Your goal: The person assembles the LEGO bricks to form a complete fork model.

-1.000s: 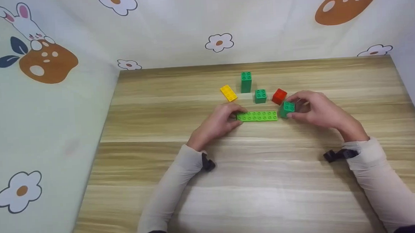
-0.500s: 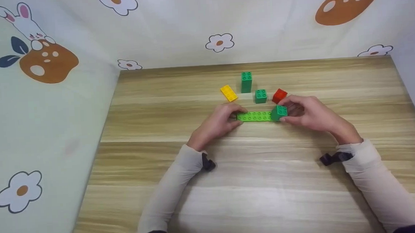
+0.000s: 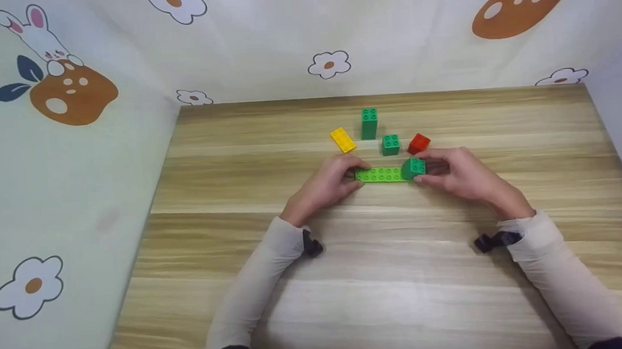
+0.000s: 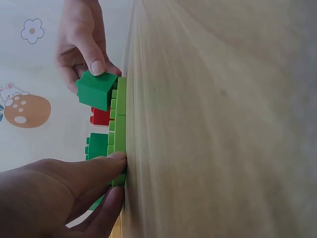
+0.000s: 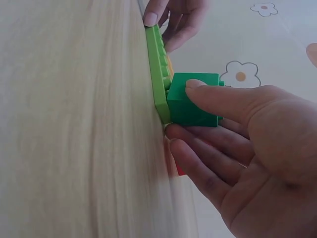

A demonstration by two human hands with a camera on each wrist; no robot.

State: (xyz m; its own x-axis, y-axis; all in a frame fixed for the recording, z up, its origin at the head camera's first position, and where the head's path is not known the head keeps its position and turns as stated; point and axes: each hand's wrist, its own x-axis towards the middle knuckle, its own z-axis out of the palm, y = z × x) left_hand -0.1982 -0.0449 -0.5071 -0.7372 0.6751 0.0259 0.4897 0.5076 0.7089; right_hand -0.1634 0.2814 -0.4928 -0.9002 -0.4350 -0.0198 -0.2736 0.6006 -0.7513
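A long light green brick plate (image 3: pixel 380 175) lies flat on the table, studs up. My left hand (image 3: pixel 329 184) pinches its left end between thumb and fingers. With thumb and fingers my right hand (image 3: pixel 463 175) grips a dark green square brick (image 3: pixel 414 169) over the plate's right end. In the left wrist view this green brick (image 4: pixel 96 90) sits slightly tilted on the studs; whether it is pressed fully down I cannot tell. The right wrist view has the thumb on one side of the green brick (image 5: pixel 194 101), its underside against the light green plate (image 5: pixel 157 74).
Behind the plate stand a red brick (image 3: pixel 419 143), a second dark green square brick (image 3: pixel 390 145) and a tall green brick (image 3: pixel 369 124). A yellow plate (image 3: pixel 343 140) lies behind my left hand. The wooden table (image 3: pixel 382 278) meets a patterned cloth wall (image 3: pixel 260 48) at the back.
My right hand has moved left, carrying the green brick from beside the light green plate onto its right end. The left hand has stayed where it was on the plate.
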